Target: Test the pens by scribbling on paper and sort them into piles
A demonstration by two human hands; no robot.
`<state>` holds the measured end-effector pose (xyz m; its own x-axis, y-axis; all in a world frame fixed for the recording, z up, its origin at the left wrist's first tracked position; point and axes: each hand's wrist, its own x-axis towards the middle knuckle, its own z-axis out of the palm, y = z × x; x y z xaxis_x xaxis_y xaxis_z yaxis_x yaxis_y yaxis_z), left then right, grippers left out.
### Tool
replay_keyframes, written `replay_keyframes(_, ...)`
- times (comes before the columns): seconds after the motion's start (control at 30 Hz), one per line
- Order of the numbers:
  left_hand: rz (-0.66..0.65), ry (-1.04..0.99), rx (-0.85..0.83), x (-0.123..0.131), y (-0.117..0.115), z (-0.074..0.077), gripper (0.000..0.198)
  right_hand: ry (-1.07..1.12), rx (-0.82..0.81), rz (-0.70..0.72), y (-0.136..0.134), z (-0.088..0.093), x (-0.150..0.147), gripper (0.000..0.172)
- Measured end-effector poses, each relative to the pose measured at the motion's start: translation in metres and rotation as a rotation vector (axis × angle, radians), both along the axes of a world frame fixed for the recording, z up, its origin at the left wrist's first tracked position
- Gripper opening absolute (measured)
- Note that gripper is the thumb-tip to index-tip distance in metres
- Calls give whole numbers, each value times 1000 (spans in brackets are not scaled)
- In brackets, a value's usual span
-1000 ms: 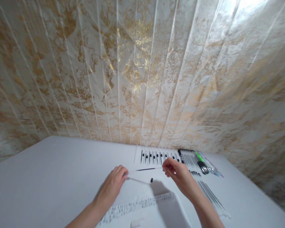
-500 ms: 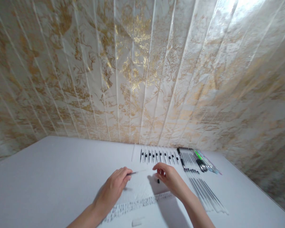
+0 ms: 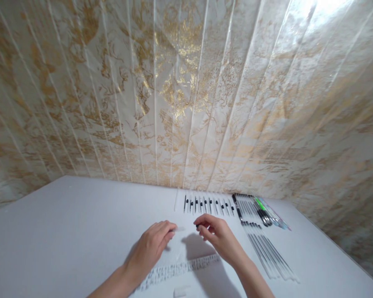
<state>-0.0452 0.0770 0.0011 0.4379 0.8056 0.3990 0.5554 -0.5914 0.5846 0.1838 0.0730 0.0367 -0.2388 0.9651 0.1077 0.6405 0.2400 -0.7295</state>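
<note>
My left hand (image 3: 157, 240) is closed near the middle of the white table, its fingertips pinching a thin, pale, partly see-through stick (image 3: 180, 229) that points right. To its right, my right hand (image 3: 214, 231) pinches a small black cap (image 3: 197, 226) between thumb and index finger. A short gap separates the cap from the stick's tip. Both hands are held over a sheet with a band of dark marks (image 3: 180, 268). Beyond them stands a row of thin refills and small black caps (image 3: 205, 203).
Right of the row lie a black-edged set of pens (image 3: 248, 207), a green pen (image 3: 259, 203) among other pens, and several long clear tubes (image 3: 272, 252). A small pale block (image 3: 180, 292) is at the near edge. A gold-patterned curtain (image 3: 174, 99) hangs behind the table (image 3: 65, 223).
My right hand has picked the black cap up off the table and moved slightly left. My left hand has shifted a little right, and less of the stick's dark part shows.
</note>
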Motion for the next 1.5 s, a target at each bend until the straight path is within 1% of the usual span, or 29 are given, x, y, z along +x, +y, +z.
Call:
replay_keyframes(0.13,-12,7,2,0,-1,0,19,215,55,48,-7,7,-17,18)
replay_keyframes(0.2,-15,12,3,0,-1,-1,20,254,81,55,-10,7,-23,14)
replay_keyframes(0.33,-25,19,7,0,-1,-3,21,245,105,50,-12,4,-28,11)
replay_keyframes(0.57,-27,8,25,0,0,-2,20,245,74,36,-9,-5,-28,15)
replay_keyframes(0.8,-67,-13,53,0,-1,-6,17,161,-20,-7,-6,-12,-29,15)
replay_keyframes(0.93,-75,-29,69,-1,-3,-5,17,92,-11,-7,-8,-12,-34,15)
replay_keyframes(1.03,-74,-55,90,1,-6,-2,17,3,35,-9,-11,-7,-38,27)
replay_keyframes(1.13,-80,-89,139,3,-9,4,17,-87,66,0,-15,5,-38,36)
replay_keyframes(1.23,-70,-107,130,7,-13,14,14,-142,76,34,-20,21,-32,34)
replay_keyframes(1.3,-56,-125,103,10,-16,21,14,-180,122,69,-22,30,-28,31)
replay_keyframes(1.33,-55,-135,90,12,-19,25,13,-201,155,75,-24,34,-27,32)
replay_keyframes(1.4,-61,-155,81,16,-23,32,14,-220,203,49,-26,38,-25,41)
replay_keyframes(1.5,-63,-181,97,20,-29,40,15,-177,162,10,-28,43,-23,54)
